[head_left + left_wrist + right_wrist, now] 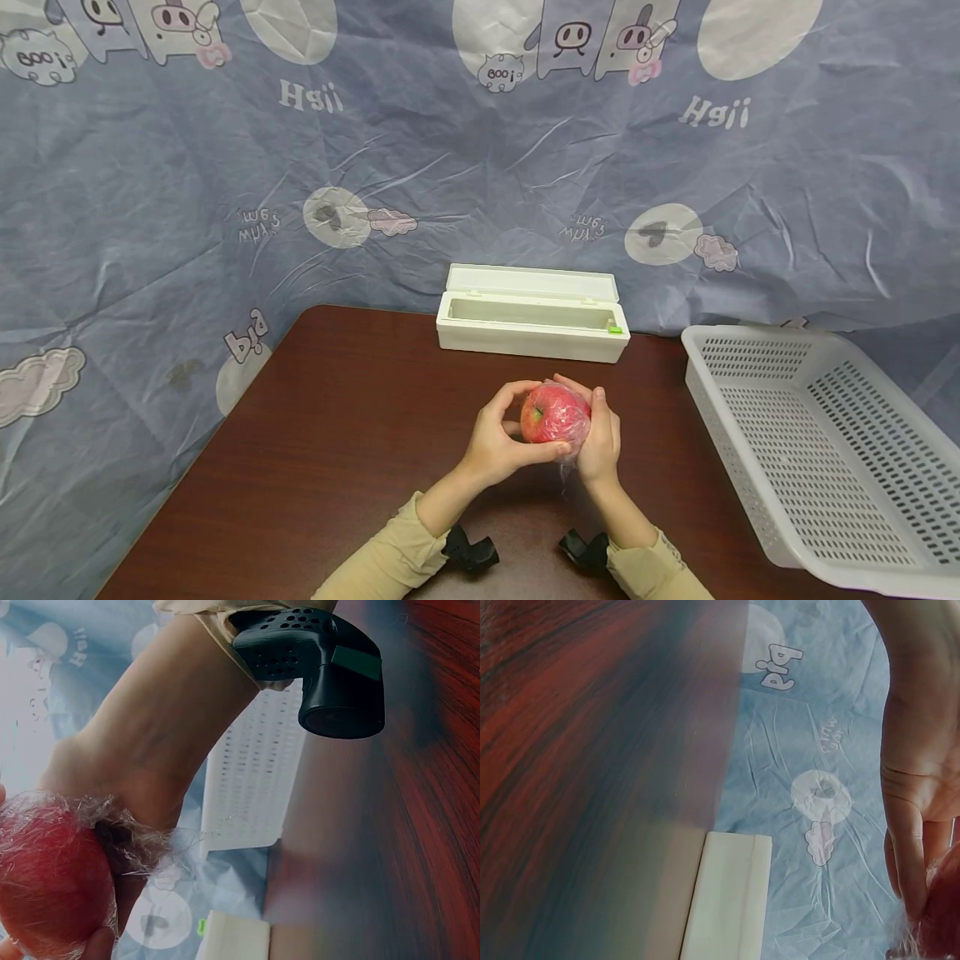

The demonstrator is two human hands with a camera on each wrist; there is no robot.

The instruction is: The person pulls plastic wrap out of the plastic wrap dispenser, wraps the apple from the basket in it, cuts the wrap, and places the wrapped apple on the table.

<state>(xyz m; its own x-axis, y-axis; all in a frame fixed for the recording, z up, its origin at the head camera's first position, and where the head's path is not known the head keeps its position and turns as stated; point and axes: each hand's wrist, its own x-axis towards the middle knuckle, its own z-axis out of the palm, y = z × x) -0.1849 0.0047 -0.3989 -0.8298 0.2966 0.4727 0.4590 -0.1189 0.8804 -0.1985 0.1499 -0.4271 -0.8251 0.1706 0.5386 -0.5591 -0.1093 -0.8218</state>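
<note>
A red apple is held above the table between both hands, its stem end turned toward the left hand. Clear plastic wrap clings to it, with loose crumpled ends on the right and below; the left wrist view shows this wrap bunched beside the other hand. My left hand grips the apple from the left, thumb in front and fingers behind. From the right, my right hand cups the wrapped side, with its fingers partly hidden behind the fruit.
A white long box stands at the table's back edge, lid raised, a small green piece at its right end. At right is a white perforated basket. A patterned blue cloth hangs behind the brown table.
</note>
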